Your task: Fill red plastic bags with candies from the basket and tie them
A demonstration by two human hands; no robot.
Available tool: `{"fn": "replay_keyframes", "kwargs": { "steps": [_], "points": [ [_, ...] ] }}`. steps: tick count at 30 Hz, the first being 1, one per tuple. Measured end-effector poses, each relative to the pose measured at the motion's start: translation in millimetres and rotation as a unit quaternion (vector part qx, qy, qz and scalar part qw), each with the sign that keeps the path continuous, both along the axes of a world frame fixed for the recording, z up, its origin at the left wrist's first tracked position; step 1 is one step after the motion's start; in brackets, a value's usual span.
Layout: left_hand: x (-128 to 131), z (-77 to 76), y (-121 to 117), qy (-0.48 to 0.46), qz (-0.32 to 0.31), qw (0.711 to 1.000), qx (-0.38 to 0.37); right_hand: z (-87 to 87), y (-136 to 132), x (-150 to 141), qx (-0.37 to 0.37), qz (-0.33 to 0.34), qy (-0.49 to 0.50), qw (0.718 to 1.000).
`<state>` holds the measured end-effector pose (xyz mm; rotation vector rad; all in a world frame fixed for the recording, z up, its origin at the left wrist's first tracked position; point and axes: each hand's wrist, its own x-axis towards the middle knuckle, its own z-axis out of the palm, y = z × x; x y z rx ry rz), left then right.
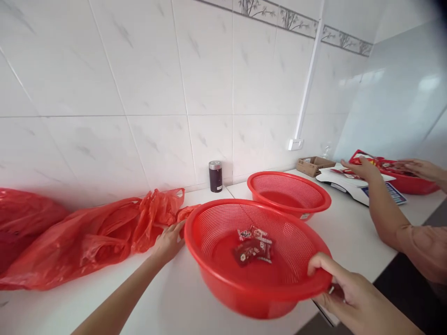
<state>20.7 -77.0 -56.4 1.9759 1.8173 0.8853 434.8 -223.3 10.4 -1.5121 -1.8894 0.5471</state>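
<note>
A red plastic colander (258, 293) stands tilted in front of me, with a few small wrapped snack packets (253, 249) on its bottom. My right hand (349, 288) grips its rim at the near right, thumb over the top and fingers beneath. At the colander's left side, my left hand (168, 244) reaches out with its fingers stretched against the crumpled end of a red plastic bag (104, 232). The colander's rim hides part of those fingertips, so whether they also touch it I cannot tell.
A second red colander (289, 204) sits behind the first. Against the wall stands a dark tumbler (215, 177). Further right are a cardboard box (312, 165), a white scale (344, 186) and a red basket (415, 184) of packets, where another person's hands (366, 170) work.
</note>
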Motion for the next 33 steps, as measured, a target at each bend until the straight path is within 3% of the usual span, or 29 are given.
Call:
{"fn": "replay_keyframes", "kwargs": {
  "steps": [7, 10, 15, 18, 22, 25, 28, 31, 33],
  "points": [
    [0.9, -6.0, -9.6, 0.033, 0.009, 0.999, 0.015, -25.8, 45.2, -2.8, 0.049, -0.091, -0.053, 0.993],
    [4.4, -4.6, -22.7, 0.029, 0.019, 0.999, 0.007, -35.7, 56.8, -15.1, 0.025, -0.100, -0.050, 0.993],
    [11.9, -6.7, -40.6, -0.006, 0.053, 0.999, -0.005, -32.9, 46.9, -56.9, -0.029, 0.008, 0.095, 0.995],
    [19.5, -6.9, -45.9, -0.050, 0.016, 0.999, -0.013, -34.2, 46.7, -87.4, -0.040, 0.074, 0.101, 0.991],
    [31.1, 0.3, -57.6, -0.123, -0.045, 0.990, -0.060, -50.9, 64.9, -128.0, -0.034, 0.118, 0.069, 0.990],
    [36.7, 12.0, -76.0, -0.197, -0.066, 0.973, -0.104, -69.6, 81.6, -157.0, -0.051, 0.130, 0.112, 0.984],
    [33.8, 23.4, -96.4, -0.344, -0.096, 0.923, -0.141, -85.2, 90.8, -178.6, -0.130, 0.166, 0.205, 0.956],
    [21.9, 26.9, -109.8, -0.560, -0.086, 0.811, -0.143, -89.5, 89.8, -186.7, -0.166, 0.197, 0.260, 0.931],
    [14.1, 24.1, -113.9, -0.627, -0.065, 0.764, -0.136, -83.8, 84.8, -186.5, -0.136, 0.186, 0.256, 0.939]
  ]
}}
